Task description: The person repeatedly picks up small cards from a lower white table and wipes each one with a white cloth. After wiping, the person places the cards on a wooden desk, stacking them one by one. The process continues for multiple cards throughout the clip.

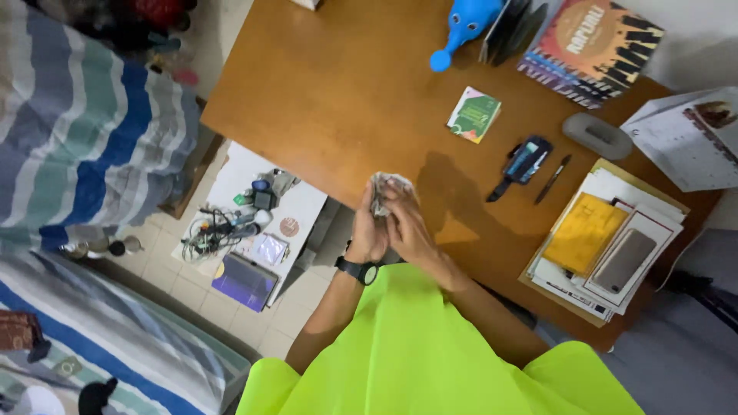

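Note:
Both of my hands meet at the near edge of a brown wooden desk [330, 92]. Between them is a crumpled whitish cloth or paper wad [382, 184]. My left hand [367, 230], with a black wristwatch on its wrist, cups the wad from the left. From the right, my right hand [409, 224] presses its fingers onto the same wad. Most of the wad is hidden by my fingers.
On the desk lie a blue elephant toy [463, 24], a green booklet [474, 114], a black comb-like tool [523, 163], a pen [553, 178], a grey case [597, 135] and a paper stack with a phone [623, 260]. A cluttered low table [254, 223] stands below left, beside striped bedding [84, 131].

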